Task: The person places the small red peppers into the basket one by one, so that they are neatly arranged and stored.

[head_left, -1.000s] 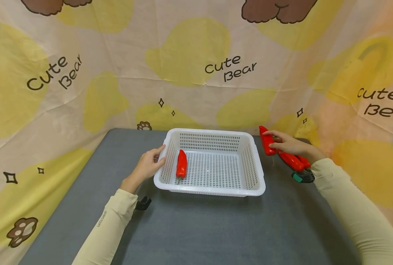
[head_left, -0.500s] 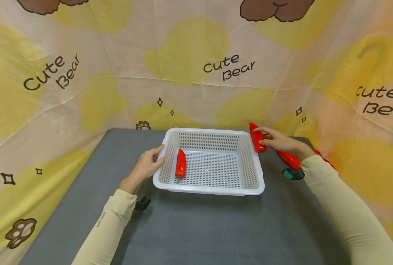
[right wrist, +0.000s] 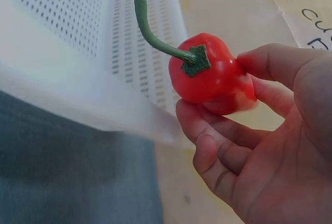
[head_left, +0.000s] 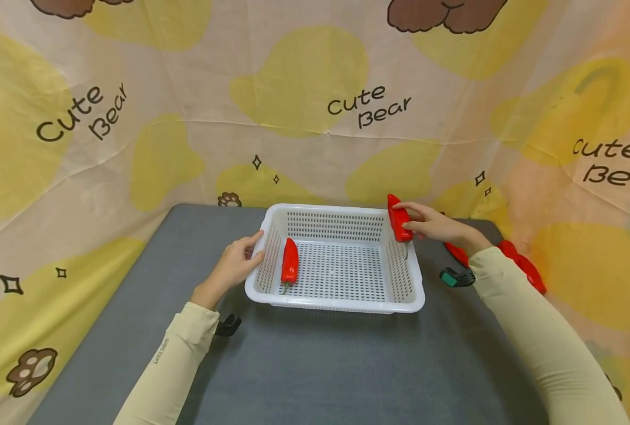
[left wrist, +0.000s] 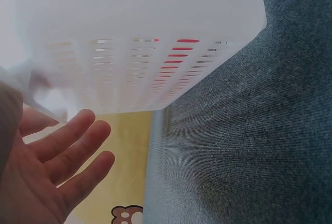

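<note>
Pepper (head_left: 398, 218), red and smooth, is pinched between the thumb and fingers of the right hand (head_left: 434, 227), by the rim of the white basket (head_left: 331, 306) on that hand's side. Its stem (right wrist: 145, 32) is green and bent, pointing back toward the person, while its tip points away. I cannot tell whether this pepper touches the rim.

The left hand (head_left: 233, 265) grips the basket's opposite edge, with the rim between thumb and fingers; in the left wrist view several of its fingers are spread apart outside the basket wall.

A second pepper (head_left: 289, 261) lies inside the basket, just across the wall from the left hand, its stem toward the person. More peppers (head_left: 522, 267) lie beyond the right wrist, on the side away from the basket; the sleeve hides part of them, so their number is unclear.

Under both hands is a grey table (head_left: 315, 366). Pale sleeves (head_left: 171, 360) cover both forearms. Ahead of the hands hangs a cloth (head_left: 294, 88) with yellow patches and "Cute Bear" lettering.
</note>
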Demonstrator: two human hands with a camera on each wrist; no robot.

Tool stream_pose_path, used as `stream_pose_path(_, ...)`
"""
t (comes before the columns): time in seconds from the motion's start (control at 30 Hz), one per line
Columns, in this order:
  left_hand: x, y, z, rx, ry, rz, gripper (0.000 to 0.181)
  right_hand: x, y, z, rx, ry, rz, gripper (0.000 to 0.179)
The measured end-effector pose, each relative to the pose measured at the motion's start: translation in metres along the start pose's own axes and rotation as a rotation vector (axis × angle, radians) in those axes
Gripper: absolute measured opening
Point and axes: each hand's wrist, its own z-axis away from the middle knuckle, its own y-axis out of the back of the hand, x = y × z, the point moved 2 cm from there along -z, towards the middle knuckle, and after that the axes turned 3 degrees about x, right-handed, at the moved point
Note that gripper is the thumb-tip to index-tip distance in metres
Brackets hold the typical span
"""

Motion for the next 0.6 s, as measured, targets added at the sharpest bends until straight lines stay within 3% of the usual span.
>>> stream_pose_path(0.6,0.001,0.0,0.0,-0.005,-0.005,0.004,0.058,-0.017,-0.022,-0.031,-0.03,0.05,-0.037,0.057)
